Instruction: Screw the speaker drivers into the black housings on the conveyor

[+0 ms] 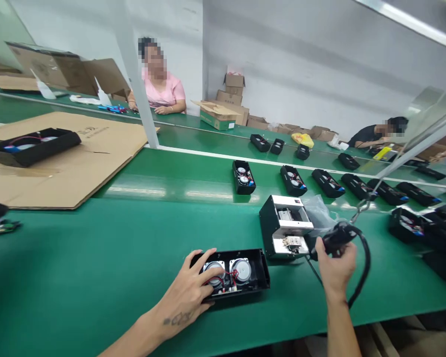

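Note:
My left hand [193, 285] grips the left end of a black speaker box [262, 270], its fingers over the far wall and the thumb at the near side. The open-topped box lies on the green bench with two round speakers [241, 270], red wires and a small circuit board inside. My right hand [336, 265] is closed round a black electric screwdriver [338, 237], which hangs from a metal hook and has a thick black cable. Its tip is hidden behind the hand. Just left of that hand stands a black and silver screw feeder [292, 225].
Several similar boxes [293, 180] line the green conveyor [178, 173] beyond the bench. More boxes crowd the right side. A cardboard sheet [70, 186] bearing another box [33, 147] lies at left. Two co-workers sit across, one in a pink top [169, 91]. A white post rises between.

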Available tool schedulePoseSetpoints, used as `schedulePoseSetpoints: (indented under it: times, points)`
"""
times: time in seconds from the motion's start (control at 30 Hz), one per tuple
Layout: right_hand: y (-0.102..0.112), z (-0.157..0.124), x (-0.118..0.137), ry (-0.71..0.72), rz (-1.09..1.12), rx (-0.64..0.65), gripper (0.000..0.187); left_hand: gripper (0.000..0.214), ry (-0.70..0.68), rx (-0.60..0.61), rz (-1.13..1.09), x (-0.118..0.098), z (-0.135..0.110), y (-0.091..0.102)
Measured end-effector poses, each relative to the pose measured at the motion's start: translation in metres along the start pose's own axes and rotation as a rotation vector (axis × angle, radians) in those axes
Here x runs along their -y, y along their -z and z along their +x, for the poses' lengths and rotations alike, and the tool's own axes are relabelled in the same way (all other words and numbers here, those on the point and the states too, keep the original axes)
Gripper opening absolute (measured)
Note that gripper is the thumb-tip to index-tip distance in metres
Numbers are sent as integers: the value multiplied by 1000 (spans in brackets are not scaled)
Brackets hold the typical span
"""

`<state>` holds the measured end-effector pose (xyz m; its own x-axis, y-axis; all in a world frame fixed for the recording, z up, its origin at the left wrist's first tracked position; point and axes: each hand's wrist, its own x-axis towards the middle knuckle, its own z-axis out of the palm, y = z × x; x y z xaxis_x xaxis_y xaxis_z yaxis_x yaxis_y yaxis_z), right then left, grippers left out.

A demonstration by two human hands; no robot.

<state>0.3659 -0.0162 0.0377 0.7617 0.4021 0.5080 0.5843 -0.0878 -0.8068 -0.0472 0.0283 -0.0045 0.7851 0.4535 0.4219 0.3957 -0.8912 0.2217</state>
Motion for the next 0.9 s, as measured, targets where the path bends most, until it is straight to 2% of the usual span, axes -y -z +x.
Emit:
schedulePoseSetpoints:
  times: [0.07, 0.13, 0.23, 0.33, 0.43, 0.5, 0.63, 0.77, 0.9]
  points:
    - [3, -13, 1, -59, 111, 9, 58, 28, 12, -10, -9, 2, -1, -3]
    - [3, -22, 3, -116, 210, 92, 51, 28, 17, -20, -17, 4, -1, -6]
    - [1, -23, 16, -173, 346, 169, 44, 25, 16, -18, -19, 8, 2, -8]
    - [-3, -11, 41, -161, 493, 121, 44, 22, 22, 3, -16, 13, 9, -9]
    - [-10, 0, 68, -89, 619, 54, 51, 23, 9, 10, -16, 18, 15, -9]
    - [-17, 5, 78, -32, 609, 70, 52, 26, -3, 0, -22, 20, 18, -9]
    - [-25, 4, 81, -10, 503, 210, 46, 27, -11, 4, -33, 22, 18, -9]
    - [-18, -21, 96, -95, 529, 420, 47, 29, 10, 32, -38, 19, 17, -8]
    - [-15, -72, 136, -169, 850, 551, 45, 28, 20, 53, -44, 15, 18, -4]
